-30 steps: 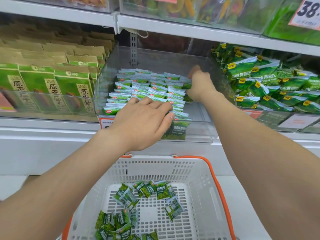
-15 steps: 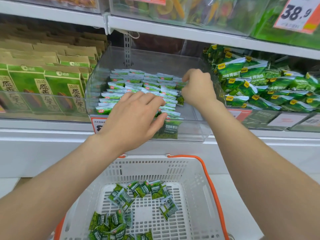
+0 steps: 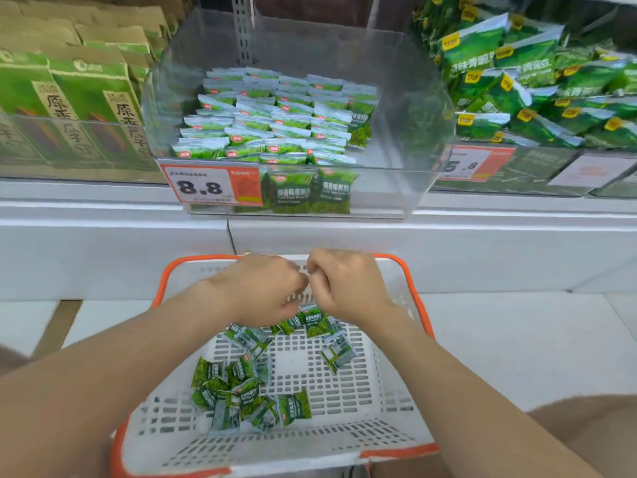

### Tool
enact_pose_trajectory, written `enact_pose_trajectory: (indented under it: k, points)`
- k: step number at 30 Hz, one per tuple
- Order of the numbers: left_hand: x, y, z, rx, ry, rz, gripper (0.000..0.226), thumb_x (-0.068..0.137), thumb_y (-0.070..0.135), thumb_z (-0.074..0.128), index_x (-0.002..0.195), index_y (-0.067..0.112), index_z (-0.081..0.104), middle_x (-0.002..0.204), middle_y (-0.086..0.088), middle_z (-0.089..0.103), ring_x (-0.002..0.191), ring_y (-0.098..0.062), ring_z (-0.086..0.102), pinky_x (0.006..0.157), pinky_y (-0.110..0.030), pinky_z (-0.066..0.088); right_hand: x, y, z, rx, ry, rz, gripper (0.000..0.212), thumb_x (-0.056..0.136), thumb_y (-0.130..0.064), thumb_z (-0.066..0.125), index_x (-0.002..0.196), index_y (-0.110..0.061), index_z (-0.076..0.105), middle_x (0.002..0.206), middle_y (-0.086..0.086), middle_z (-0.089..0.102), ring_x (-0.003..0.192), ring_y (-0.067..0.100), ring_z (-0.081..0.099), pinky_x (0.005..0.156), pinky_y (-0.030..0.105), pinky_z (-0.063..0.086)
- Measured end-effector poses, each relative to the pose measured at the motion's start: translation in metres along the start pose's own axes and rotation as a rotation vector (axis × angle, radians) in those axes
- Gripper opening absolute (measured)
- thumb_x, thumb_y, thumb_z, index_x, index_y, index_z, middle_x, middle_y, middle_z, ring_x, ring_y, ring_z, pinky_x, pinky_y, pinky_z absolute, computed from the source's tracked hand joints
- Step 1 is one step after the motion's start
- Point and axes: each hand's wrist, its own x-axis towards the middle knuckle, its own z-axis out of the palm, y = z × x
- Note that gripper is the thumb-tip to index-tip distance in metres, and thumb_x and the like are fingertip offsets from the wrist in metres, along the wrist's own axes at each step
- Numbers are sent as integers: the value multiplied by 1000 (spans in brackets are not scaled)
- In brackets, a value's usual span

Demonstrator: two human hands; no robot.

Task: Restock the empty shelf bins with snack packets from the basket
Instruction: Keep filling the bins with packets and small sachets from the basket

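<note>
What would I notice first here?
The left hand and right hand hover together over the far end of a white basket with an orange rim, green snack packets scattered in it. Above, a clear bin on the shelf holds rows of packets, an 8.8 price tag on its front.

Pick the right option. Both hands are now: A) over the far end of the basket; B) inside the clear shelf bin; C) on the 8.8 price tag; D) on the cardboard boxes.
A: the left hand and right hand are close together over the far end of the basket, above green packets, below the clear bin.
</note>
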Motion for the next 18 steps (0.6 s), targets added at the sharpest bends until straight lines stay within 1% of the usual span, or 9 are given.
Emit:
enact_pose_trajectory:
  k: [2, 4, 7, 9, 12, 13, 14, 16, 18]
  points:
    - [1, 0, 13, -39, -194, -11, 23, 100, 36, 47, 102, 26, 67, 95, 1, 65, 85, -24, 64, 74, -41, 57, -21, 17, 25, -56, -402, 175, 23, 88, -24, 45, 94, -17, 66, 80, 6, 68, 73, 33, 64, 58, 35, 45]
    - [2, 2, 22, -45, -275, -20, 23, 101, 34, 46, 99, 23, 66, 94, -1, 65, 82, -26, 65, 74, -43, 58, -40, 34, 48, -124, -761, 293, 22, 93, -16, 49, 106, -18, 67, 98, 9, 69, 91, 33, 64, 70, 38, 53]
    - [7, 6, 30, -33, -301, -7, 25, 103, 30, 44, 101, 20, 67, 96, -4, 67, 82, -28, 66, 74, -43, 59, -67, 53, 75, -159, -1114, 365, 39, 95, -3, 51, 130, -17, 62, 124, 15, 63, 106, 35, 63, 82, 42, 55]
    - [10, 7, 35, -37, -326, -1, 27, 104, 29, 42, 107, 18, 67, 99, -5, 67, 84, -28, 66, 75, -44, 60, -84, 60, 91, -217, -1230, 328, 45, 95, -4, 53, 138, -17, 57, 132, 14, 59, 111, 35, 62, 82, 41, 53]
    - [13, 6, 42, -51, -364, -8, 26, 104, 27, 42, 103, 16, 65, 96, -6, 66, 82, -28, 66, 74, -45, 59, -101, 59, 108, -377, -1321, 149, 27, 93, 1, 60, 119, -8, 63, 123, 12, 61, 104, 32, 64, 86, 45, 57]
    - [13, 5, 45, -49, -369, -12, 26, 103, 26, 42, 98, 16, 65, 92, -6, 65, 80, -28, 65, 73, -45, 59, -107, 58, 115, -434, -1353, 63, 29, 94, 2, 62, 121, -7, 64, 127, 13, 59, 108, 33, 62, 90, 47, 56]
    - [14, 3, 47, -47, -374, -18, 26, 103, 25, 42, 95, 15, 65, 90, -5, 65, 78, -27, 65, 72, -45, 59, -114, 58, 122, -483, -1383, -10, 39, 95, 1, 63, 133, -7, 60, 139, 16, 53, 121, 35, 56, 97, 50, 52]
    - [15, 0, 50, -54, -380, -33, 27, 103, 25, 42, 94, 15, 65, 89, -5, 64, 78, -27, 65, 72, -44, 59, -127, 62, 132, -548, -1422, -82, 67, 98, -5, 64, 158, -8, 34, 164, 21, 25, 148, 40, 31, 111, 57, 38]
    - [16, -3, 52, -57, -378, -38, 27, 103, 25, 41, 93, 15, 64, 88, -4, 63, 77, -27, 64, 71, -44, 59, -135, 66, 137, -586, -1431, -108, 74, 101, -9, 62, 163, -10, 22, 169, 21, 13, 154, 40, 17, 118, 60, 29]
